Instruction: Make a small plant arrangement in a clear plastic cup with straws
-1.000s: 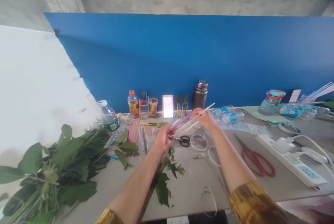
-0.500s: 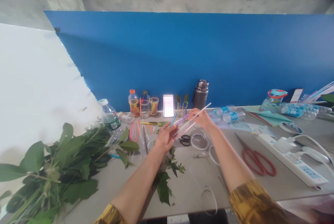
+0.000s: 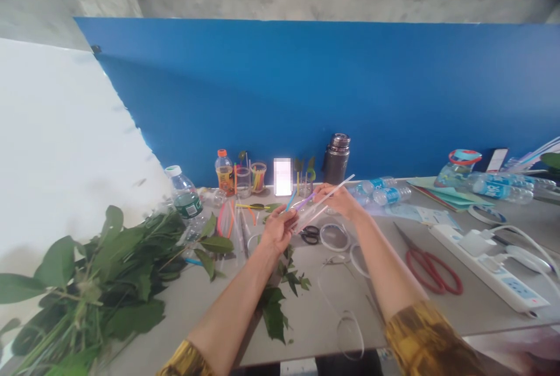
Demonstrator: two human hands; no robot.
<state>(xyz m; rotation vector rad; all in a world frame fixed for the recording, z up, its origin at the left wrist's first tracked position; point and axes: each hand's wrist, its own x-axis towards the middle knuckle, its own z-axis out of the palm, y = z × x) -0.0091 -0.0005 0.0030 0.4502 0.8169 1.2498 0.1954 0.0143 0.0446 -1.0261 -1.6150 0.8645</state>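
Observation:
Fingers of my left hand (image 3: pixel 277 230) are closed around a small bunch of drinking straws, among them a blue straw (image 3: pixel 290 201), a purple straw (image 3: pixel 305 201) and clear ones. My right hand (image 3: pixel 336 201) pinches the far part of the bunch, where a long clear straw (image 3: pixel 342 184) slants up to the right. Which straws each hand grips is partly hidden by the fingers. Just below the hands lie black-handled scissors (image 3: pixel 310 236) and a roll of clear tape (image 3: pixel 335 237). Cut green leaves (image 3: pixel 274 313) rest under my left forearm.
Leafy branches (image 3: pixel 100 271) cover the table's left side. Along the back stand an orange-capped bottle (image 3: pixel 224 174), a cup of straws (image 3: pixel 258 178), a lit phone (image 3: pixel 283 177) and a dark thermos (image 3: pixel 336 160). To the right lie red-handled scissors (image 3: pixel 431 268) and a power strip (image 3: pixel 490 271).

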